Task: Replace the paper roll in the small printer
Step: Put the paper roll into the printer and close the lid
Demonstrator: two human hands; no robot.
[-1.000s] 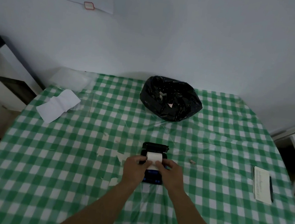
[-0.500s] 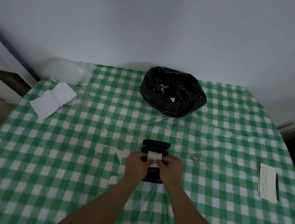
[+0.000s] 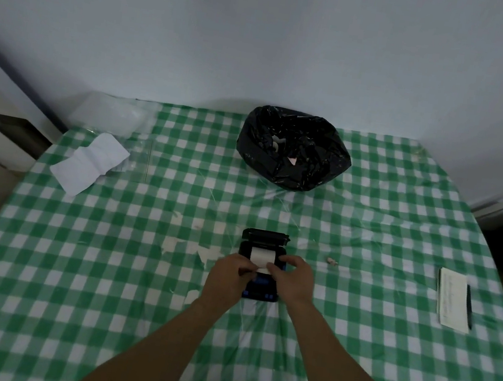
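A small black printer [image 3: 264,240] lies on the green checked tablecloth [image 3: 133,286] with its lid flipped open toward the far side. A white paper roll [image 3: 262,255] sits in its open bay. My left hand [image 3: 228,276] and my right hand [image 3: 294,277] meet over the printer's near half, and their fingertips pinch the loose end of the paper strip just below the roll. The hands hide much of the printer's blue-lit front.
A black rubbish bag [image 3: 294,152] stands open at the back centre. A folded white sheet [image 3: 89,164] and clear plastic wrapping [image 3: 109,115] lie back left. A notepad with a pen [image 3: 454,299] lies at the right. Small scraps [image 3: 330,261] dot the cloth.
The camera has tilted down a little. Both hands stay at the printer; more of the white roll shows above my fingers than a second ago.
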